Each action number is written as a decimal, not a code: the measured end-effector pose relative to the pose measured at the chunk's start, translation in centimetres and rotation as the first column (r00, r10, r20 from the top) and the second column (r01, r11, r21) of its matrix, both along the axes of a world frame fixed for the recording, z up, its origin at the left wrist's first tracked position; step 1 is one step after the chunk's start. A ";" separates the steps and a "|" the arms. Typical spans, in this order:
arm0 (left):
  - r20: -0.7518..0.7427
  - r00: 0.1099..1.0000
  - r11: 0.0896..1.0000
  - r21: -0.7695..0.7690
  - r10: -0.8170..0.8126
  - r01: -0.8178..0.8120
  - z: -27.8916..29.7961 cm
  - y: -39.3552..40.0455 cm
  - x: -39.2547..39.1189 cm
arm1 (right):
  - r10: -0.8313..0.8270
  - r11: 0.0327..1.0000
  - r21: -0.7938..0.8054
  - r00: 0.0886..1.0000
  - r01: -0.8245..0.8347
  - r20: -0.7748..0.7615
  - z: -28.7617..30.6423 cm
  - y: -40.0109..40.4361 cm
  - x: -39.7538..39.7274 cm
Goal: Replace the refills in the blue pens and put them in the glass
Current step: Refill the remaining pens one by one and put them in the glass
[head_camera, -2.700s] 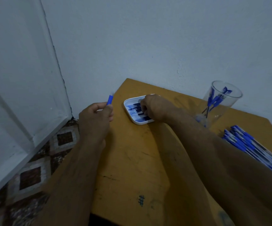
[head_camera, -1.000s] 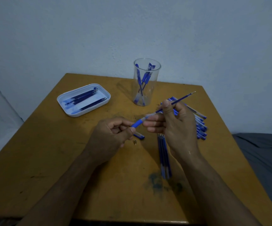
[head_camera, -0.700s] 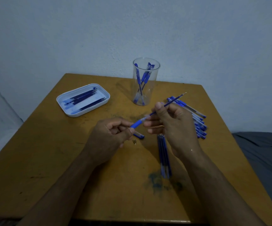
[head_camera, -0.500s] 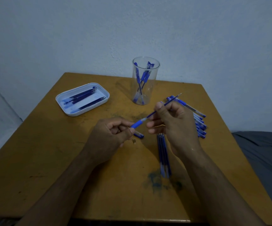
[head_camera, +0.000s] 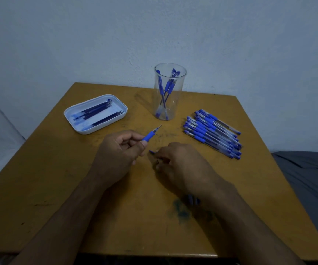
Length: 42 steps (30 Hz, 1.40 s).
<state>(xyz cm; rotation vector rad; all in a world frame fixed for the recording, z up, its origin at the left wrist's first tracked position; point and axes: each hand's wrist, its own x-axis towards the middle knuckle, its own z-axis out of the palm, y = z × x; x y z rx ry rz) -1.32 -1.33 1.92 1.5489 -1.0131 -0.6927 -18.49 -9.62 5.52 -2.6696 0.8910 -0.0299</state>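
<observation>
From the head camera: a person sits at a worn yellow table (head_camera: 55,180), halfway through refitting blue pens. The left hand (head_camera: 116,155) is curled round a pen (head_camera: 151,135), thumb and forefinger pinching the blue grip so that the metal tip points up and away, toward the glass (head_camera: 170,91).

The right hand (head_camera: 181,165) reaches down to the tabletop just right of it, fingers bent over a small blue piece (head_camera: 151,152), probably the pen's cap; whether the fingers have closed on it or only touch it cannot be told, since the knuckles hide the fingertips.

The glass stands at the far middle of the table with a few finished pens leaning inside. A white tray (head_camera: 95,114) of dark refills lies at the far left. A stack of pens (head_camera: 212,133) waits at the right, well apart from the hands. A few more pens or refills (head_camera: 192,199) peek out from under the right wrist.

Risks from here: the small piece could skid away under a hasty pinch and roll off the table. The wrist may drag the items beneath it. A cap pushed on crooked could jam against the exposed tip. Dropping the pen carelessly could tip the tall, narrow glass.
</observation>
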 end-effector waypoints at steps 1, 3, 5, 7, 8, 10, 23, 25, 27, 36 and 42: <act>0.005 1.000 1.000 0.005 -0.003 0.003 0.0 0.1 0.0 | 0.018 0.999 -0.027 0.999 -0.019 -0.035 -0.2 0.2 0.2; 0.014 1.000 1.000 0.009 -0.015 0.015 0.1 0.1 0.0 | 0.041 0.996 -0.080 0.998 -0.045 -0.047 -0.4 0.6 0.5; 0.026 0.999 0.999 0.015 -0.030 0.029 0.2 0.2 -0.1 | 0.047 0.996 -0.076 0.998 -0.050 -0.045 -0.5 0.5 0.6; 0.027 0.999 0.999 0.021 -0.039 0.038 0.2 0.3 0.0 | 0.019 1.000 -0.019 0.999 -0.019 0.042 -0.5 0.2 0.5; 0.024 0.999 0.999 0.023 -0.043 0.043 0.2 0.4 0.0 | -0.028 0.999 0.032 0.991 0.024 0.130 -0.5 -0.1 0.4; 0.016 0.998 0.998 0.021 -0.055 0.055 0.3 0.6 0.1 | -0.193 0.976 0.161 0.919 0.144 0.344 -0.5 -0.6 0.0; -0.019 0.994 0.994 0.013 -0.108 0.109 0.6 0.7 -0.4 | -0.443 0.839 0.540 0.666 0.072 0.600 0.7 -1.6 -0.9; 0.002 0.993 0.993 0.016 -0.120 0.120 0.6 0.8 -0.4 | -0.421 0.847 0.527 0.686 0.064 0.594 0.8 -1.5 -0.9; 0.032 0.991 0.991 0.017 -0.133 0.133 0.7 0.8 -0.4 | -0.378 0.870 0.489 0.719 0.062 0.583 0.8 -1.5 -1.1; 0.096 0.986 0.990 -0.014 -0.137 0.139 0.5 0.8 -0.4 | -0.333 0.905 0.409 0.788 0.115 0.517 0.9 -1.7 -1.4; 0.089 0.988 0.992 -0.013 -0.123 0.125 0.7 0.8 -0.5 | -0.341 0.890 0.452 0.734 0.052 0.587 0.8 -1.8 -1.6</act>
